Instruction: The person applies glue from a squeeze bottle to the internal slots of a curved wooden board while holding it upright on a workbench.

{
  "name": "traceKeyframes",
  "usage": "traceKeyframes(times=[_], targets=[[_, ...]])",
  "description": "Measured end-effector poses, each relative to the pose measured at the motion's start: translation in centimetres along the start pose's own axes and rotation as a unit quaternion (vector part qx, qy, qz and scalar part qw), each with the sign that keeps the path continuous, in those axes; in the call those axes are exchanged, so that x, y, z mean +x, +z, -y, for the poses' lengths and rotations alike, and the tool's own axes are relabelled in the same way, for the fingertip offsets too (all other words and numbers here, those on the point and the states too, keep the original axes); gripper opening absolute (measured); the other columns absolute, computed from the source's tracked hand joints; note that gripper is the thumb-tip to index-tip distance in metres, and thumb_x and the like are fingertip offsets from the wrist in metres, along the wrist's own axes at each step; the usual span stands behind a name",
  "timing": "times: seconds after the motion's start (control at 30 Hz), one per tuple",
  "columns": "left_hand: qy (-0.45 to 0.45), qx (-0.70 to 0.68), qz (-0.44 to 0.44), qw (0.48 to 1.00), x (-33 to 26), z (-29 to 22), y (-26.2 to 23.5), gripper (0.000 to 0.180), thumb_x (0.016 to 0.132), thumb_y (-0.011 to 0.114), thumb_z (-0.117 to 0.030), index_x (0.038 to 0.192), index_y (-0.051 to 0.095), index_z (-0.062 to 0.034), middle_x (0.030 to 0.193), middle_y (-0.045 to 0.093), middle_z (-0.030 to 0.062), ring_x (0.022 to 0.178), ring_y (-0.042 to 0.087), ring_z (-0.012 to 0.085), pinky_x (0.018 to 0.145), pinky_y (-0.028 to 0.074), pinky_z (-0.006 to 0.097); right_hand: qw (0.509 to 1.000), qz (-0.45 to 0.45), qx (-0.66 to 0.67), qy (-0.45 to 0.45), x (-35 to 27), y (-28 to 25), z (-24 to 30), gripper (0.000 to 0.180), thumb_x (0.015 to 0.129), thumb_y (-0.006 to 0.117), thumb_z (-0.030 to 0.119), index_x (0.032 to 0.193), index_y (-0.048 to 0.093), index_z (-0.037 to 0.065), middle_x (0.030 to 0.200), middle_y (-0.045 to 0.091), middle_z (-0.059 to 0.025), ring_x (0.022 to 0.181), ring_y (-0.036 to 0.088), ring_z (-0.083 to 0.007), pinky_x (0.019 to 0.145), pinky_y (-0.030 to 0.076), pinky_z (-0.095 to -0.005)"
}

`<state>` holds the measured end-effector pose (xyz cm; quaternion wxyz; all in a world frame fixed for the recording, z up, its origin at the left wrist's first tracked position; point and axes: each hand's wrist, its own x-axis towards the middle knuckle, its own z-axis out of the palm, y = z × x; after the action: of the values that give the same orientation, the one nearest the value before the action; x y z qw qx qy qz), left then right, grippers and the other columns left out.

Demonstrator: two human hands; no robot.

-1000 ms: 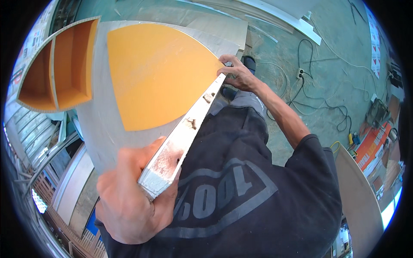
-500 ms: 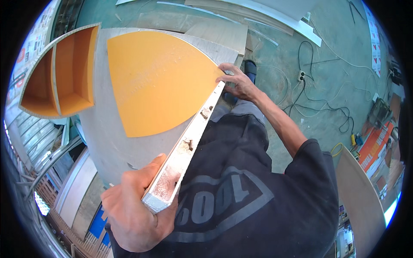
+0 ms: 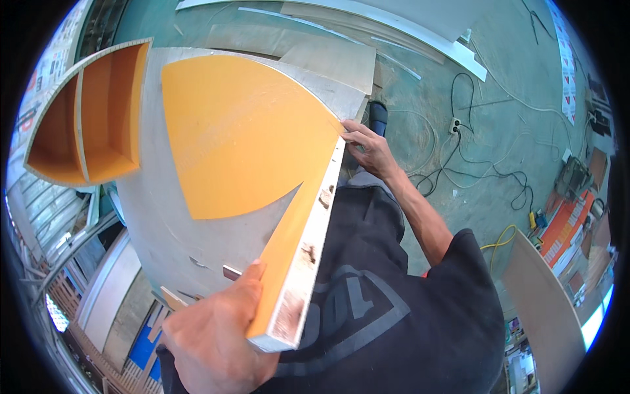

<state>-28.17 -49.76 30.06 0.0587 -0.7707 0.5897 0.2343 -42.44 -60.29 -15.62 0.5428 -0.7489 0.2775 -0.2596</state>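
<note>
Both hands are clamped on one thing. The left hand (image 3: 213,338) wraps the near corner of the orange panel (image 3: 243,138), thumb on the orange face and the fingers hidden behind. The right hand (image 3: 369,148) pinches the far end of the same straight edge, fingertips curled over the corner where the curved side meets it. The hands are well apart, one at each end of the edge.

The orange panel is a quarter-round board with one curved side and a straight, raw, pale edge (image 3: 314,226) that runs between the hands. It is held up close against the person's dark shirt (image 3: 387,322), above the grey board (image 3: 170,223) that lies under it. By its thick edge and flat, unbending face it looks stiff and fairly heavy, with a smooth laminated face that could slip under a flat palm. The raw edge carries rough brown patches and gives better purchase. A hold at both ends of the straight edge, as now, seems the steadiest, since the curved side offers no square corner.

To the left sits an orange curved shelf unit (image 3: 85,131) with an upright divider inside. Beyond it all is the green floor (image 3: 499,111), strewn with black cables (image 3: 472,164) and long pale strips (image 3: 394,26). A yellow cable (image 3: 502,236) lies near the person's right elbow.
</note>
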Motion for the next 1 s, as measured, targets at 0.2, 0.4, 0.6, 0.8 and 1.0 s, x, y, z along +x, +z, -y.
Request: traceKeyframes(times=[0.2, 0.4, 0.6, 0.8, 1.0], targets=[[0.042, -0.03, -0.054, 0.997, 1.5, 1.1, 0.8, 0.03, 0.088, 0.078, -0.021, 0.105, 0.069, 0.0014, 0.099, 0.078, 0.0177, 0.067, 0.073, 0.0281, 0.056, 0.055, 0.031, 0.999, -0.038, -0.032, 0.011, -0.5, 0.4, 0.0, 0.027, 0.088, 0.074, -0.002, 0.113, 0.072, 0.007, 0.139, 0.066, -0.0125, 0.121, 0.068, -0.0298, 0.096, 0.059, -0.0358], [0.013, -0.044, -0.078, 0.996, 1.7, 0.6, -0.1, 0.016, 0.085, 0.075, -0.011, 0.093, 0.065, -0.0027, 0.092, 0.077, 0.0118, 0.061, 0.069, 0.0207, 0.051, 0.052, 0.03, 0.997, 0.022, -0.067, 0.023, 0.6, -0.2, 1.0, 0.023, 0.088, 0.076, 0.002, 0.11, 0.075, 0.007, 0.135, 0.069, -0.0122, 0.12, 0.069, -0.0286, 0.094, 0.059, -0.0352], [0.08, -0.016, -0.115, 0.99, 2.0, 2.4, 1.0, 0.014, 0.076, 0.066, 0.001, 0.088, 0.06, -0.0035, 0.092, 0.076, 0.0103, 0.058, 0.066, 0.0178, 0.046, 0.048, 0.029, 0.993, 0.041, -0.112, 0.01, 1.4, -0.9, 1.8, 0.021, 0.086, 0.078, 0.006, 0.107, 0.075, 0.008, 0.13, 0.07, -0.0108, 0.116, 0.071, -0.0285, 0.092, 0.06, -0.0362], [0.018, -0.061, -0.103, 0.993, 2.3, 1.0, 0.1, 0.008, 0.083, 0.067, -0.004, 0.086, 0.059, -0.0032, 0.091, 0.076, 0.0127, 0.057, 0.066, 0.0197, 0.046, 0.047, 0.03, 0.989, 0.064, -0.136, 0.0, 1.8, -1.4, 2.3, 0.018, 0.087, 0.078, 0.01, 0.105, 0.074, 0.009, 0.127, 0.07, -0.008, 0.111, 0.072, -0.0286, 0.088, 0.061, -0.0371], [0.054, -0.074, -0.097, 0.991, 2.4, 1.8, 0.7, 0.016, 0.088, 0.07, -0.011, 0.096, 0.061, -0.0004, 0.088, 0.074, 0.0146, 0.059, 0.066, 0.0238, 0.052, 0.048, 0.031, 0.985, 0.062, -0.163, 0.006, 1.5, -1.4, 1.6, 0.019, 0.087, 0.077, 0.011, 0.106, 0.074, 0.012, 0.128, 0.07, -0.0052, 0.106, 0.073, -0.0271, 0.084, 0.063, -0.037]])
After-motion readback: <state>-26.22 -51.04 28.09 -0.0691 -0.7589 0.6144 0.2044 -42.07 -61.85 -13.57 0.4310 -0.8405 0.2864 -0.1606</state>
